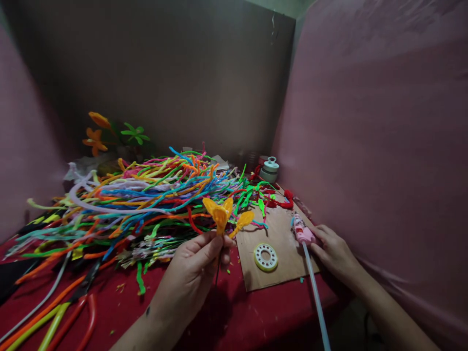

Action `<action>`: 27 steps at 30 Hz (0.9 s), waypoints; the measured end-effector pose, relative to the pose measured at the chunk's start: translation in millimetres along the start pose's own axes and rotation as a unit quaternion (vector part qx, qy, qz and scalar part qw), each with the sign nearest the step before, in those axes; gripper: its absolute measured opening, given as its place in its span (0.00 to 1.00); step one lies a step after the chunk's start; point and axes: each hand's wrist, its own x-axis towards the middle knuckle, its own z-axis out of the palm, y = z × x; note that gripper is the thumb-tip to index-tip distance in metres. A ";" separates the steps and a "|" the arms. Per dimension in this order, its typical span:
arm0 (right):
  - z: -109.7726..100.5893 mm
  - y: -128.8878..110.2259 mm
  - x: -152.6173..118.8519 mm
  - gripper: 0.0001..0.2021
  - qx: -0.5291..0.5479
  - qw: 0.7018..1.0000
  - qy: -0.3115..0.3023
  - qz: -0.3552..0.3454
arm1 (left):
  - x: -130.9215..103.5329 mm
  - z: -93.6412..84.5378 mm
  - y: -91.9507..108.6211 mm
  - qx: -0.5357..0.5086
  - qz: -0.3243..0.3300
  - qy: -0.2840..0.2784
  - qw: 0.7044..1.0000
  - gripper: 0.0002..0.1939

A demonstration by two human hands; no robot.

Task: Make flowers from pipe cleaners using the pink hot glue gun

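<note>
Left fingers (211, 249) pinch a yellow-orange flower (220, 217); right fingers (325, 235) curl round a pink glue gun (302, 233).

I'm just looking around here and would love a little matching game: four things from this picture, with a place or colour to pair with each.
Things:
1. Yellow flower
2. Tape roll
3. Glue gun
4. Cloth

Places or colours:
A. At the right hand
B. Red
C. Lying on the board
D. Held in the left hand

Right pairs: 1-D, 2-C, 3-A, 4-B
</note>
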 end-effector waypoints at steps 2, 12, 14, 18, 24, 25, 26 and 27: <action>3.0 3.5 3.5 0.16 -0.019 1.000 -0.007 0.006 | 0.2 -0.7 -0.4 0.003 -0.003 0.000 1.000 0.06; -6.3 4.3 11.7 0.19 -0.032 0.998 -0.048 -0.008 | 0.1 -1.8 -3.2 0.000 -0.006 -0.001 1.000 0.06; -15.1 -0.5 9.5 0.18 -0.007 0.997 -0.067 -0.023 | -0.5 -0.5 -2.7 -0.003 -0.008 -0.003 1.000 0.06; -27.5 -22.4 4.0 0.18 -0.002 1.000 0.020 0.004 | -2.6 3.0 -0.4 -0.013 -0.017 -0.003 1.000 0.07; -20.4 -109.9 -3.5 0.15 0.467 0.880 -0.062 0.064 | -6.4 3.0 -1.2 -0.048 -0.048 -0.052 0.996 0.08; -17.4 -125.2 -2.7 0.18 0.550 0.830 -0.067 0.071 | -7.0 2.4 -2.0 -0.050 -0.055 -0.064 0.995 0.08; -14.8 -138.6 -1.1 0.20 0.611 0.787 -0.049 0.070 | -7.5 1.7 -2.8 -0.050 -0.063 -0.076 0.994 0.08; -12.7 -149.5 0.9 0.22 0.653 0.754 -0.040 0.067 | -7.9 1.0 -3.6 -0.049 -0.071 -0.086 0.993 0.08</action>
